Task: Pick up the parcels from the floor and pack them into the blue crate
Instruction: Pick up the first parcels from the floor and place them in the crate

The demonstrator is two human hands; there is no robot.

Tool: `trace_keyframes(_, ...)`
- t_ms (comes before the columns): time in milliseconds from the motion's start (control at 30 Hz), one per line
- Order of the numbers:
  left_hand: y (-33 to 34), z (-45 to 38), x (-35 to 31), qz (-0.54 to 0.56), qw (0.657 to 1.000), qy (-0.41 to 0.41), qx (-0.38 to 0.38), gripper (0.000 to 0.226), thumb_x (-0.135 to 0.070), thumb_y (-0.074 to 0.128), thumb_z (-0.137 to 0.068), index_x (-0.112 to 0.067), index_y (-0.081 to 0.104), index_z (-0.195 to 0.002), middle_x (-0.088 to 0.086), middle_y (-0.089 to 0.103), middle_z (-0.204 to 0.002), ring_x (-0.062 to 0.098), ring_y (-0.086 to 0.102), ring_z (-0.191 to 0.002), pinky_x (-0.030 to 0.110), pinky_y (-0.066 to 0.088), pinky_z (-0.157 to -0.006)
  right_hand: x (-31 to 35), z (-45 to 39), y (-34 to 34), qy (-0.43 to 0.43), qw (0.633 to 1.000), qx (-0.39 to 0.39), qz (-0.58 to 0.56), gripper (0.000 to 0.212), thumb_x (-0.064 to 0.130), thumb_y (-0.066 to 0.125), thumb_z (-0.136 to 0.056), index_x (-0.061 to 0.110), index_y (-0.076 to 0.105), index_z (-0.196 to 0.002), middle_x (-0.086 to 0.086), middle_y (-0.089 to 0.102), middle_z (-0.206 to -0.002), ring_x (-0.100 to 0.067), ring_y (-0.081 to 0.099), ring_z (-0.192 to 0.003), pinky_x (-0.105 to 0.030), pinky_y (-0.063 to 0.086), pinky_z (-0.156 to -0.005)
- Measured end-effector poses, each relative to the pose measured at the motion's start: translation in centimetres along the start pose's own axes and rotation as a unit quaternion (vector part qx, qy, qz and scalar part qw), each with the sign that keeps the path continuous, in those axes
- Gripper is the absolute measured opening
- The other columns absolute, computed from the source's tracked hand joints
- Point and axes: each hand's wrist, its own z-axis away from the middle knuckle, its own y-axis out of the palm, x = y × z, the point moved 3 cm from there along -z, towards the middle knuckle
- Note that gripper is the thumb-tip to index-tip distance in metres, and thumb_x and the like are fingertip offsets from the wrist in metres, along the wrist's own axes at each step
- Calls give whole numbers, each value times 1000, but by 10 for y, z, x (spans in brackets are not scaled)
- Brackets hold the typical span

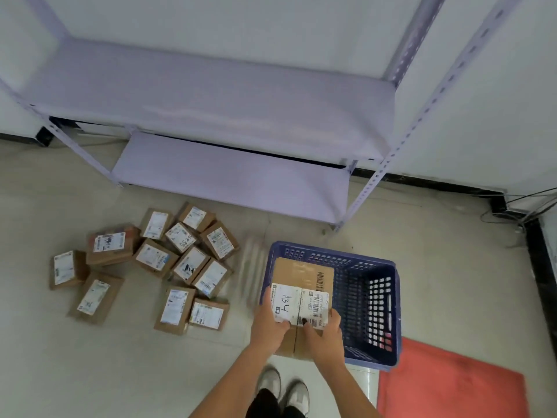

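Blue crate (370, 268), brown parcels (156, 260) w/ white labels.

one wide head-worn view looks steeply down and forward from standing height. the hands (297, 327) and shoes (283, 393) sit close at the bottom edge, the floor (437, 267) fills the middle, and a shelf (211, 101) against the wall rises farther off at the top.

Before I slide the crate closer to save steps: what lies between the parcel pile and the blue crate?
Bare floor tile alone, seen in the head view, between the parcels on the floor and the blue crate.
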Motion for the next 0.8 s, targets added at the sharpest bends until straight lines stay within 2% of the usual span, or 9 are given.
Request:
trace_keyframes(233, 67, -100, 58, -20, 999, -19, 40, 80, 3, 59, -77, -18, 21, -144, 1, 52, -134, 17, 52, -120, 26, 49, -88, -65, -114, 33, 48, 999, 8, -16, 54, 15, 53, -89, 17, 27, -136, -11, 52, -123, -20, 53, -89, -34, 45, -84)
trace_keyframes(333, 92, -150, 95, -27, 999, -29, 37, 77, 3, 59, -78, -20, 22, -142, 1, 54, -131, 18, 56, -113, 18, 49, -68, -96, -169, 61, 53, 998, 20, -26, 55, 15, 52, -89, 21, 26, -138, -7, 53, -123, -20, 54, -96, -33, 45, -84)
trace_keyframes(367, 101, -166, 110, -28, 999, -32, 33, 76, 3, 58, -78, -20, 24, -142, 3, 55, -130, 20, 57, -111, 20, 50, -68, -106, -187, 71, 52, 998, 24, -26, 56, 15, 52, -89, 22, 25, -138, -5, 54, -122, -18, 54, -95, -30, 44, -80)
trace_keyframes(433, 117, -199, 137, -26, 999, -43, 19, 78, 4, 57, -78, -21, 21, -143, 4, 53, -131, 21, 56, -112, 33, 55, -80, -125, -225, 90, 47, 998, 34, -31, 57, 15, 52, -89, 26, 26, -138, 1, 58, -115, -12, 54, -86, -24, 42, -69)
trace_keyframes(500, 133, -232, 165, -24, 998, -53, 11, 81, 2, 56, -80, -24, 14, -146, 3, 50, -135, 22, 54, -117, 40, 52, -90, -143, -264, 111, 45, 997, 46, -38, 56, 17, 52, -89, 29, 27, -137, 8, 59, -101, -4, 52, -75, -19, 40, -62)
trace_keyframes(567, 149, -264, 191, -24, 998, -64, 5, 84, -1, 55, -83, -28, 7, -146, 4, 44, -140, 22, 50, -121, 39, 49, -95, -160, -300, 133, 53, 996, 63, -47, 59, 21, 52, -89, 31, 23, -139, 8, 56, -100, -1, 47, -73, -24, 45, -68)
trace_keyframes(600, 157, -278, 202, -31, 997, -74, 0, 85, -4, 55, -84, -30, 3, -147, 4, 41, -143, 23, 49, -122, 37, 48, -94, -168, -316, 143, 61, 994, 70, -52, 62, 23, 52, -89, 31, 19, -141, 7, 53, -100, -5, 48, -76, -31, 48, -74)
trace_keyframes(667, 168, -300, 221, -53, 994, -97, -16, 87, -9, 53, -87, -33, -6, -147, 4, 32, -147, 24, 48, -122, 34, 46, -89, -183, -341, 161, 64, 993, 73, -60, 68, 26, 53, -88, 33, 15, -144, 7, 52, -98, -13, 50, -82, -32, 45, -77)
trace_keyframes(800, 178, -328, 239, -50, 992, -106, -48, 84, -10, 53, -88, -28, -5, -148, 8, 29, -148, 25, 40, -129, 37, 40, -102, -196, -374, 187, 56, 993, 68, -74, 73, 28, 55, -88, 32, 12, -147, -3, 54, -124, -16, 48, -96, -28, 39, -83)
